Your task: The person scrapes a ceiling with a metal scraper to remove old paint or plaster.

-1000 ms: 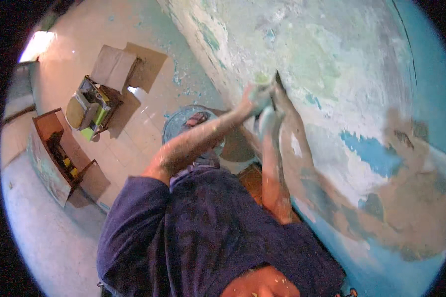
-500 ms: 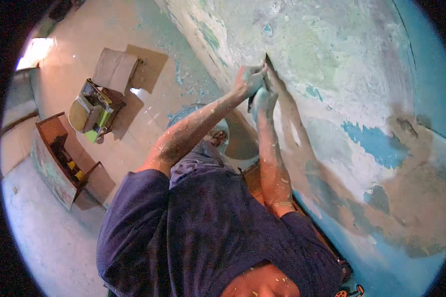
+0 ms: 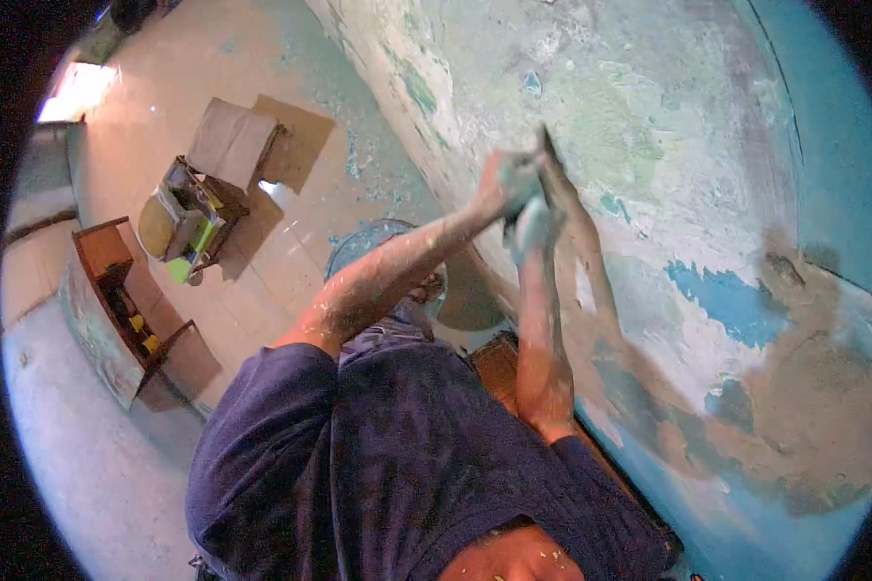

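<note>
Both of my hands are raised together against a patchy, peeling wall [image 3: 630, 107]. My left hand [image 3: 507, 184] is closed, with its fingers over a narrow tool that looks like a scraper [image 3: 510, 229]. Just below it, my right hand [image 3: 535, 228] wraps the same tool, whose dark end shows beside the palm. The rest of the scraper is hidden by the hands and motion blur. Pale flakes and dust cover both forearms. A dark, pointed shadow falls on the plaster just beyond the fingers.
Left of me, a wooden cabinet [image 3: 116, 290] and a small rack of items [image 3: 199, 213] with a cloth-covered top [image 3: 233, 143] stand on the tiled floor [image 3: 300, 218]. Paint chips lie along the wall's foot. A brown wooden piece [image 3: 497, 371] is close under my right arm.
The whole view has shifted slightly, so the wall and furniture appear lower. My joined hands have moved slightly right and nearer to me, still gripping the tool, and are now more blurred.
</note>
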`<state>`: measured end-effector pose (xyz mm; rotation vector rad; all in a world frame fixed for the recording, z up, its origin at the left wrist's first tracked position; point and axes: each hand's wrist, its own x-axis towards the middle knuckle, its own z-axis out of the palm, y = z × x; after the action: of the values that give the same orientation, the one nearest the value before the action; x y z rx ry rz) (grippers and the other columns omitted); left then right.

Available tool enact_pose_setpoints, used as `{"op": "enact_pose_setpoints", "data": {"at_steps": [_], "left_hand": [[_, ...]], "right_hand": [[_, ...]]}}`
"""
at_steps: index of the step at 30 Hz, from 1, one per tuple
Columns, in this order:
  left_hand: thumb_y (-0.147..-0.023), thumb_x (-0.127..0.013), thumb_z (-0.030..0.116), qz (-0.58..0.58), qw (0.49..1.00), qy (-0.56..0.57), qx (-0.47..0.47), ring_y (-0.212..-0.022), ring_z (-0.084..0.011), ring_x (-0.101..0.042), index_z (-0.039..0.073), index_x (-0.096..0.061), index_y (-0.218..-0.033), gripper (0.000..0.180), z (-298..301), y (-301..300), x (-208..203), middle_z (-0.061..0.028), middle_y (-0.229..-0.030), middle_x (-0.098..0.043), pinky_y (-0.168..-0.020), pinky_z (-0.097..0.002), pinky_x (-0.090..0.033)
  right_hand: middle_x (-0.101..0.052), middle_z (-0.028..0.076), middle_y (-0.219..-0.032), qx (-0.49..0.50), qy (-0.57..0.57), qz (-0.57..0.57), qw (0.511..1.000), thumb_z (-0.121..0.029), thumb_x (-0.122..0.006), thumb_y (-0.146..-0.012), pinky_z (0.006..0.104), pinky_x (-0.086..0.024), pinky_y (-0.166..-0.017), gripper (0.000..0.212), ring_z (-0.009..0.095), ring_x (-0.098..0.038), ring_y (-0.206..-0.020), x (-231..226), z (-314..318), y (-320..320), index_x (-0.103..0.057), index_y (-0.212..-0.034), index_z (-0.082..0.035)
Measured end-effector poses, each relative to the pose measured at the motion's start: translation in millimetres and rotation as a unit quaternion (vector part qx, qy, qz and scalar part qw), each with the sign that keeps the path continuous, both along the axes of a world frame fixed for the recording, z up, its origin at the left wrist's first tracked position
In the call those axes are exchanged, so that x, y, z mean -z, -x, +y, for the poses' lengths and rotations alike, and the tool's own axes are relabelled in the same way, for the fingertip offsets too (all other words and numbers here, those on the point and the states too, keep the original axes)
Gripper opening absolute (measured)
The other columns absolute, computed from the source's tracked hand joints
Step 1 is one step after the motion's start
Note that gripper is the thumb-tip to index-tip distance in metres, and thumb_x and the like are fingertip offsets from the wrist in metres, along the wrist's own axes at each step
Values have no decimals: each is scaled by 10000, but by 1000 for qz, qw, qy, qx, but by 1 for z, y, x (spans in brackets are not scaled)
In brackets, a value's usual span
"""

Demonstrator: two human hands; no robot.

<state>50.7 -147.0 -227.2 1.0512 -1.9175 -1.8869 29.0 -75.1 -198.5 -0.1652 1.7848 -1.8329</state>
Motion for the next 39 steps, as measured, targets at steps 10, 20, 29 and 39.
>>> {"op": "enact_pose_setpoints", "data": {"at_steps": [10, 20, 29, 39], "left_hand": [[-823, -576, 262, 28, 997, -23, -71, -665, -138, -617, 2, -651, -901, 282, -25, 5, 29, -206, -706, -629, -633, -320, -470], [-841, -562, 309, 17, 987, -156, -19, -825, -146, -596, 26, -647, -1005, 338, -11, -7, 20, -190, -912, -650, -785, -315, -458], [-867, -550, 273, 17, 989, -104, -102, -629, -97, -584, -49, -624, -734, 356, -7, 5, 48, -112, -659, -637, -589, -324, -478], [-851, -554, 357, 45, 982, -175, -61, -692, -88, -543, -21, -645, -863, 389, -8, -3, 63, -119, -682, -634, -633, -327, -458]], "right_hand": [[-592, 97, -822, -44, -138, 76, 987, -309, -487, -914, 293, -433, -646, 406, 153, -525, -773, 38, -22, 13, -593, -911, 83], [-598, 55, -827, -32, -15, 211, 977, -242, -448, -936, 243, -410, -519, 324, 100, -527, -672, 47, -2, -6, -592, -948, 48], [-604, 66, -831, -77, -220, 59, 971, -246, -484, -920, 262, -434, -579, 317, 124, -539, -690, 48, -8, 9, -594, -971, 47], [-631, 162, -1004, -78, -214, 69, 971, -310, -431, -941, 283, -443, -697, 451, 148, -559, -837, 48, -9, 0, -523, -1158, 75]]}}
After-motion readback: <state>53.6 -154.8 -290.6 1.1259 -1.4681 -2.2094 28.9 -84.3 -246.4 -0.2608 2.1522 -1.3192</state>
